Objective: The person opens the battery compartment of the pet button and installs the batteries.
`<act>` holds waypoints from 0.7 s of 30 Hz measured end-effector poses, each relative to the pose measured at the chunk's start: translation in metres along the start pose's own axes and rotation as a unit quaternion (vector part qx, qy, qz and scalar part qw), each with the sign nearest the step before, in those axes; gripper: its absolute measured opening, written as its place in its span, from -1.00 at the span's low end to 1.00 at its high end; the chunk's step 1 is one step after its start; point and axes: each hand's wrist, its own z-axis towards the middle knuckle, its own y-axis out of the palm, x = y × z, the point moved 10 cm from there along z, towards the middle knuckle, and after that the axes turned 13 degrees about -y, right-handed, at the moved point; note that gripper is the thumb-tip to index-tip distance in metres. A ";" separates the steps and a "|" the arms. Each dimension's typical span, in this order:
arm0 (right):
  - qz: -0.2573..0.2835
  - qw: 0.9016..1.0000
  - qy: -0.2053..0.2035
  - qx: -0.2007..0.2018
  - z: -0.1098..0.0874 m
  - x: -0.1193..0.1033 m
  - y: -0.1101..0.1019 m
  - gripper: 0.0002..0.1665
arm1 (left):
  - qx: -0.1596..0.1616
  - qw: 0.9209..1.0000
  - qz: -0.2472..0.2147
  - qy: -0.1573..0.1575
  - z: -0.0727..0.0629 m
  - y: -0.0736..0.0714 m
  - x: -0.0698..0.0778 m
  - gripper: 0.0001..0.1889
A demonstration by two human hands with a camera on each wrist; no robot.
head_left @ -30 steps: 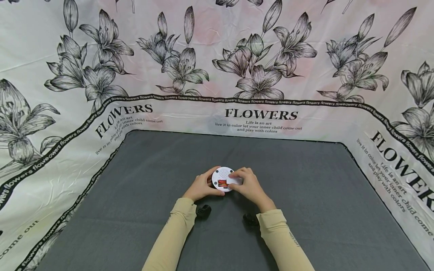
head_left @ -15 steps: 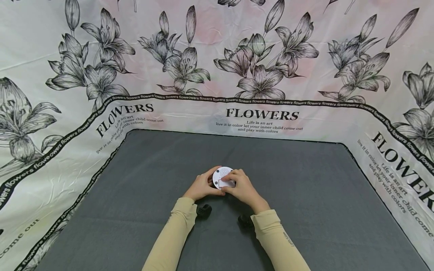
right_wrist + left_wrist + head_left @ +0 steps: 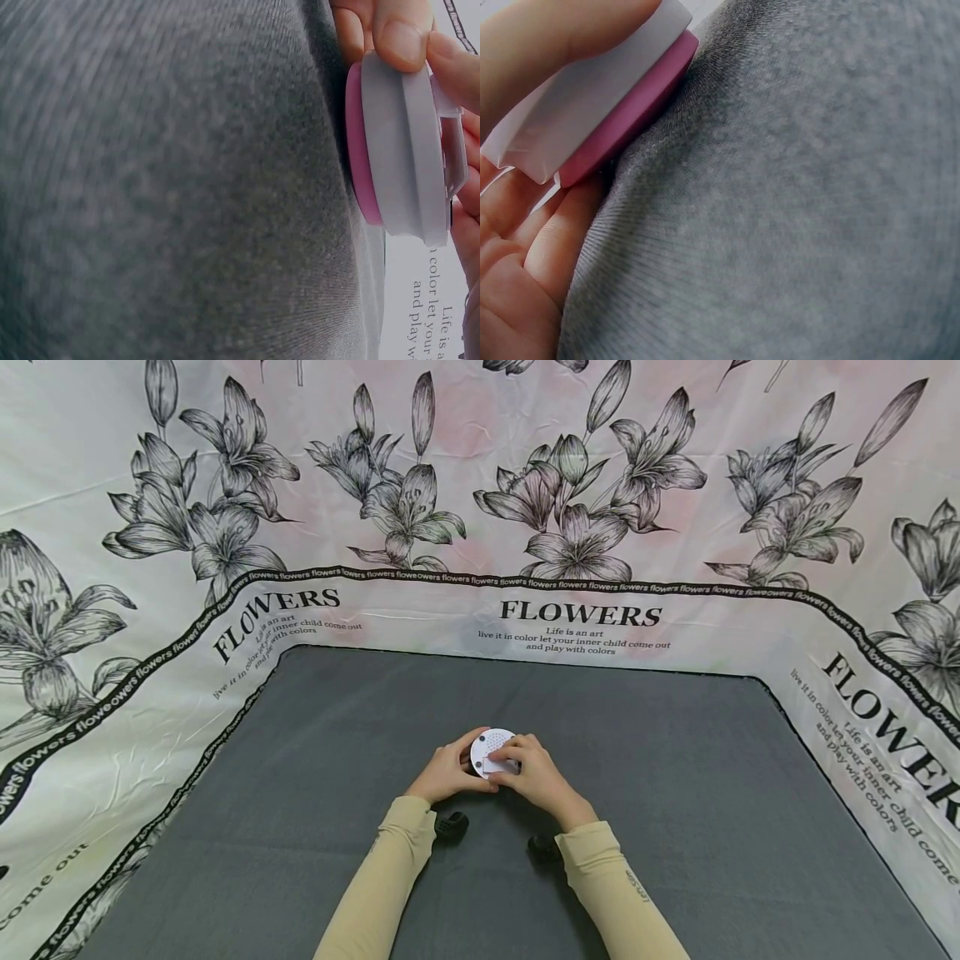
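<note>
A round device (image 3: 486,741) with a white perforated underside and small dark feet faces up between the hands. From the side, its white body (image 3: 396,150) has a pink layer (image 3: 360,142) beneath. The left hand (image 3: 444,774) grips the device by its left edge, thumb along the near side and fingers underneath. Against the underside, the right hand (image 3: 542,782) pinches a white battery cover (image 3: 504,767), which lies over the compartment area. In the right wrist view this battery cover (image 3: 454,154) stands slightly proud of the white face. No batteries show now.
A grey cloth (image 3: 675,793) covers the table under the hands. A white border (image 3: 420,627) with floral print and lettering surrounds it. Dark wrist-worn devices (image 3: 452,828) hang by both beige cuffs.
The right hand has moved left with the battery cover, over the compartment where red batteries showed a second ago. The left hand keeps its grip; little differs in the last half second.
</note>
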 end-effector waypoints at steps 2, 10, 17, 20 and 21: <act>0.001 1.000 0.001 -0.002 0.000 0.002 0.001 -0.67 | -0.002 1.000 0.001 -0.001 0.000 0.000 0.000 -0.05; -0.002 1.000 -0.004 0.004 0.000 0.005 0.000 -0.69 | -0.004 1.000 -0.001 -0.005 -0.001 0.001 0.001 -0.05; 0.004 1.000 -0.002 0.025 0.000 0.008 -0.002 -0.70 | -0.004 1.000 -0.003 -0.010 0.000 0.000 -0.001 -0.04; 0.015 0.999 0.004 0.032 -0.001 0.010 -0.002 -0.76 | 0.000 1.000 0.002 -0.010 0.001 0.000 -0.002 -0.05; 0.019 0.999 0.006 0.034 -0.002 0.010 -0.003 -0.77 | 0.001 1.000 0.002 -0.011 0.001 0.000 -0.002 -0.05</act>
